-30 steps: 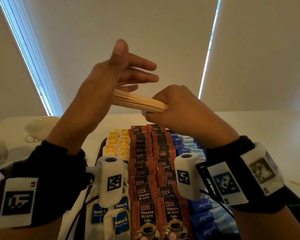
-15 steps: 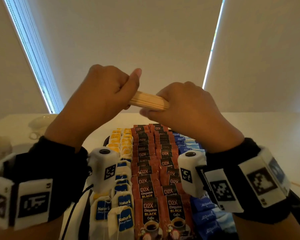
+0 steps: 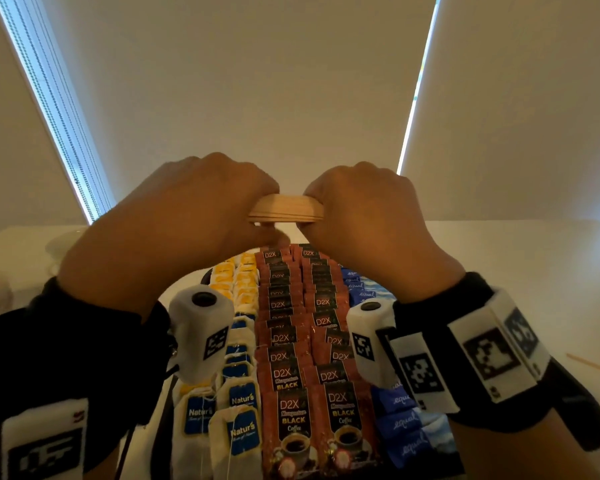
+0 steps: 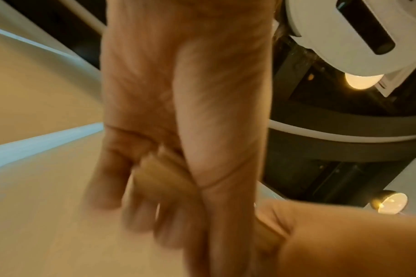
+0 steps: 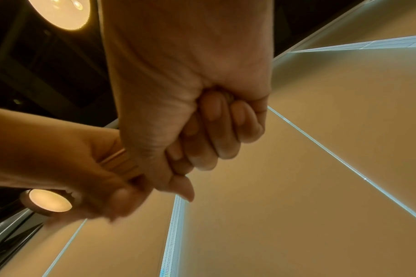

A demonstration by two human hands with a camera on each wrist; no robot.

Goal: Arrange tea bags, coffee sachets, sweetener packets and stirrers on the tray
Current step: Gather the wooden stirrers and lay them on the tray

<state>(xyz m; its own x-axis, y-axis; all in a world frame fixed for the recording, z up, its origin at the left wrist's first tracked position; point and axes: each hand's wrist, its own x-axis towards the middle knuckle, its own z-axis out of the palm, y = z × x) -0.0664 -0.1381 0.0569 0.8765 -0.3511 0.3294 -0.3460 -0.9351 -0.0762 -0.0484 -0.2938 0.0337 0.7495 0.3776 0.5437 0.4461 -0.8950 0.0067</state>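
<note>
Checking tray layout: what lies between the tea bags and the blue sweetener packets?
Two columns of red coffee sachets lie between the tea bags and sweetener packets, shown in the head view.

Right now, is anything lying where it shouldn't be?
Yes. One wooden stirrer lies alone on the white table, right of the tray, while both hands grip the stirrer bundle above it. The packets sit in tidy rows.
</note>
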